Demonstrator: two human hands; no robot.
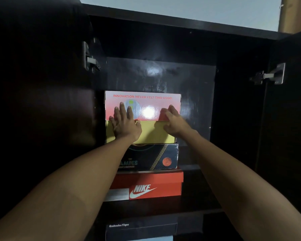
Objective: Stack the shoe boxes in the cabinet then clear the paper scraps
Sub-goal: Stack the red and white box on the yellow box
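Two hands yours, left hand flat, fingers straight, right hand loosely curled, both pressing pink-and-yellow box atop dark box in cabinet

**Both hands flat on the top shoe box**

Inside the dark cabinet, with both doors open, the left hand presses with straight fingers against the front of the pink-and-yellow box, across the seam between lid and base. The right hand touches the same face near its right edge, fingers slightly bent. This box sits on a black box. On the shelf below lies a red Nike box; lower still, a dark Onitsuka Tiger box.
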